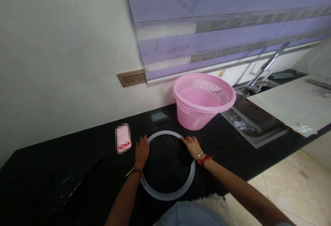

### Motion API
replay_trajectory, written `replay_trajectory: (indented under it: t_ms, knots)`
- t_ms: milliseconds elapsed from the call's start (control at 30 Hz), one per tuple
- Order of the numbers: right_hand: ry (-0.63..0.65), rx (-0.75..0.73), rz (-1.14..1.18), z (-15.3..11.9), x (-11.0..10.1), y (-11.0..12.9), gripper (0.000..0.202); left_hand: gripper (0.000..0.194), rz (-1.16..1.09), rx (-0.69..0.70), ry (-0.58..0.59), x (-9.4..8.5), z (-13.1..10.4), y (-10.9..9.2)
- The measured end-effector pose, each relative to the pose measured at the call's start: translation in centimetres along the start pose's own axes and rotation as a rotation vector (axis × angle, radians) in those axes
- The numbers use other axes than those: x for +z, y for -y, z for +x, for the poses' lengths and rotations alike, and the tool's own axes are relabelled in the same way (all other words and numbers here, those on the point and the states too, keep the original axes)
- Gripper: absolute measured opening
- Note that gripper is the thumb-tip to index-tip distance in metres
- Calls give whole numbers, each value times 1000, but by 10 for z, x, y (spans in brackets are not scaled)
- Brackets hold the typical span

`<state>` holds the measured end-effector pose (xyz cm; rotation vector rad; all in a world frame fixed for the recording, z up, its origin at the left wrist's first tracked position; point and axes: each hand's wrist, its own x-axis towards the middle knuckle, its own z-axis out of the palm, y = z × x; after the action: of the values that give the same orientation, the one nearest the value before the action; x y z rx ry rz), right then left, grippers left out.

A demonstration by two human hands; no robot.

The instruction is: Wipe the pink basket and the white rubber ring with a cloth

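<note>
A white ring point(168, 197), broad and round like a hoop, is directly in front of the person, seen against the black desk point(85, 181). Both of the person's hands are on it, at the part of the rim away from the body. The left hand point(142, 150) touches the ring's far left side with fingers stretched forward, their tips pointing away from the person. The right hand point(191, 146) touches the far right side, its fingers bent over and the fingertips reaching the rim. The undersides of both hands are hidden, so I cannot tell whether either one grips the ring or only rests on it. A narrow band point(134, 168) circles the left wrist; a silver bangle point(198, 155) and a red bracelet point(204, 160) are on the right.

To the left of the ring, near the left hand, lies a pink and white item point(122, 137) blurred into blocks. Beyond the ring and to its right stands a pink basket point(192, 121), upright, with bands of holes around its wall. Farther right from the ring are a steel sink point(266, 124) and a pale board point(292, 103) lying partly across it. Beyond the ring, on the wall, are a socket plate point(133, 78) and a purple striped blind point(176, 47).
</note>
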<state>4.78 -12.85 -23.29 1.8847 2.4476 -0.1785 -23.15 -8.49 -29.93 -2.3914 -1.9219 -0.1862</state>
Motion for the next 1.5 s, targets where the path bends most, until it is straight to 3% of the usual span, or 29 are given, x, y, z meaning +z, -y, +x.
replay_trajectory:
  t_ms: [200, 500, 633, 800, 900, 1067, 1267, 1367, 1500]
  knots:
    - [84, -16, -19, 18, -11, -3, 36, 39, -33, -21, -27, -2, 0, -1]
    - [21, -4, 4, -55, 5, 2, 33, 40, -27, -59, 37, -8, 0, -4]
    - [-31, 12, 19, -66, 10, 6, 32, 41, -25, -86, 49, -10, -1, -7]
    - [-16, 84, 0, -31, 2, -7, 35, 44, 2, -205, 11, -8, -6, -15]
    - [19, 24, -5, -4, -3, -19, 33, 47, 42, -227, 21, -8, -10, -16]
    - [16, -139, 20, 33, -7, -30, 33, 51, 75, -158, 99, -20, -1, -16]
    - [-3, -277, 36, 63, -7, -28, 40, 54, 30, -3, 90, -37, 36, -8]
    - [9, -254, 17, 66, -4, -24, 42, 55, 27, 98, 82, -34, 46, 2]
    - [-23, -262, 62, 58, 2, -20, 50, 53, -18, 175, 106, -17, 40, 13]
